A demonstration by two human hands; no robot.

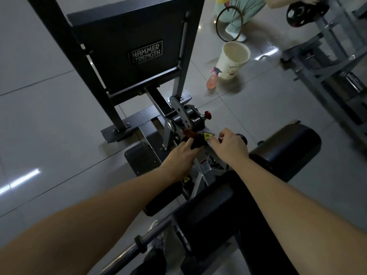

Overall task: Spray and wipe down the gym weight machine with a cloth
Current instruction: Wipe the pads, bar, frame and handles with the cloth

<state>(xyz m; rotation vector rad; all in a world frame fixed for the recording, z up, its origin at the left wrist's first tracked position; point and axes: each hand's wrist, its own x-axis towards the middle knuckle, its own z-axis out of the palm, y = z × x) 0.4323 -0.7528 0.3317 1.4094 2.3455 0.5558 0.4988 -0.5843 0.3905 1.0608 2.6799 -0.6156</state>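
Observation:
The dark grey weight machine [127,62] with a "Hammer Strength" plate stands ahead of me, its pivot with a red knob [207,114] at centre. My left hand [179,156] presses a dark red cloth [193,138] against the silver arm near a yellow warning sticker [207,135]. My right hand [228,145] rests with curled fingers on the same arm just right of the cloth, beside a black knob. A pink spray bottle [212,81] stands on the floor, far from both hands.
A white bucket [233,59] stands by the spray bottle. A person in light green trousers [236,18] is behind it with a black hoop. Another grey machine frame [327,62] with a weight plate fills the right. Black roller pads [288,147] lie under my right arm.

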